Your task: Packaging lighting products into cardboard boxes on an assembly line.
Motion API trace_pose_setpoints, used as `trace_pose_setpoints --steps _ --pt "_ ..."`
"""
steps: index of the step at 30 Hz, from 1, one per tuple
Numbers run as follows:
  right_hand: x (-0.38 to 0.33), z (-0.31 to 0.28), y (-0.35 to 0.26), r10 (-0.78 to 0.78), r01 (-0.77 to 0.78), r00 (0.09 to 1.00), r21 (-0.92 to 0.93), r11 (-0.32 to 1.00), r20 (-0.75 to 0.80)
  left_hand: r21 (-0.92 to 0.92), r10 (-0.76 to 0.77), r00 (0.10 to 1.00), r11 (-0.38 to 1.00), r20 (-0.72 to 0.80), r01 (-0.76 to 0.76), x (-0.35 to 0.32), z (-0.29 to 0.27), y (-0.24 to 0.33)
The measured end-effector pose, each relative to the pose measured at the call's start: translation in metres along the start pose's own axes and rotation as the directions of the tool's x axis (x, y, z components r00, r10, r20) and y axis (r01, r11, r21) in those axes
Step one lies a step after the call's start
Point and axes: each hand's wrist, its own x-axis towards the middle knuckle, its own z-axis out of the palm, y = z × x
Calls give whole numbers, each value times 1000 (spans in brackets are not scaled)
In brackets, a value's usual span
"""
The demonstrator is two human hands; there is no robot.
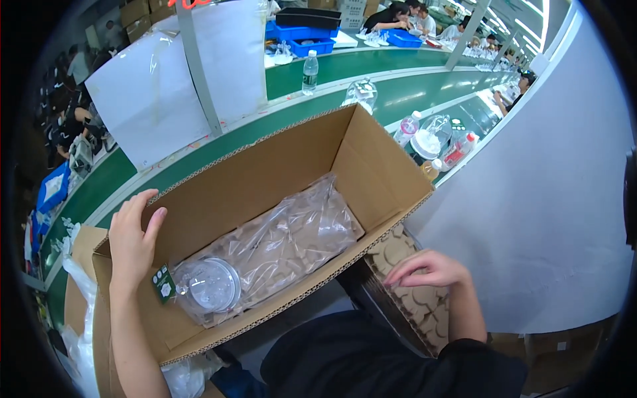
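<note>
Closest to your body, your right hand [424, 268] rests with fingers curled loosely on a stack of die-cut cardboard inserts [415, 298] that stands just outside the right wall of the box; it presses on the top sheet rather than gripping it. Your left hand [133, 235] lies open, fingers spread over the near-left rim of the open corrugated carton [279, 172], steadying it without closing on anything. Inside the carton, a clear plastic bag [279, 242] holding a round transparent lid-like piece [209, 285] lies along the floor, its long axis running from the near-left corner up toward the far-right wall. The round end with its small green tag [162, 284] sits just beside your left wrist, so your left hand is clearly the nearer one; your right hand is outside the box, separated from the bag by the carton's wall. Beyond the carton runs a green conveyor belt [371, 66] with a water bottle [310, 71] standing on it, then blue trays [302, 36] and other people seated at work farther off.
</note>
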Motion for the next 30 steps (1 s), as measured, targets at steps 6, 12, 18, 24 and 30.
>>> trace_pose_setpoints --steps 6,12,18,24,30 --pt "44 -32 -113 -587 540 809 -397 742 2 -40 85 994 996 70 -82 26 -12 39" --pt "164 -41 -156 -575 685 694 -642 343 433 -154 404 863 915 303 -374 88 11 46" --pt "286 -7 -129 -587 759 618 -592 272 523 -82 303 761 946 573 -314 125 19 39" --pt "286 -2 -88 -362 761 642 -503 410 676 -8 411 837 899 363 -438 119 38 28" --pt "274 11 -86 -291 785 594 -460 415 750 -60 408 858 910 312 -411 105 44 29"
